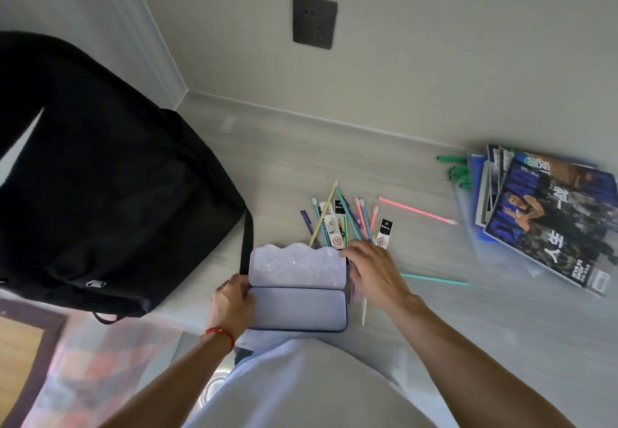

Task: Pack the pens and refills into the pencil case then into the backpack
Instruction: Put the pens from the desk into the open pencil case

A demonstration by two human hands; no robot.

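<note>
Ideally, with the left hand (233, 303) gripping the open pencil case (298, 309) at the table's near edge and the right hand's (369, 268) loosely spread, empty fingers near its lid, gather the pens and refills (337, 221) just beyond in bundles.

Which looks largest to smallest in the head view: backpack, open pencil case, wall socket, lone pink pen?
1. backpack
2. pencil case
3. wall socket
4. pink pen
The socket sits farther from the camera, so its rank is by appearance only.
</note>
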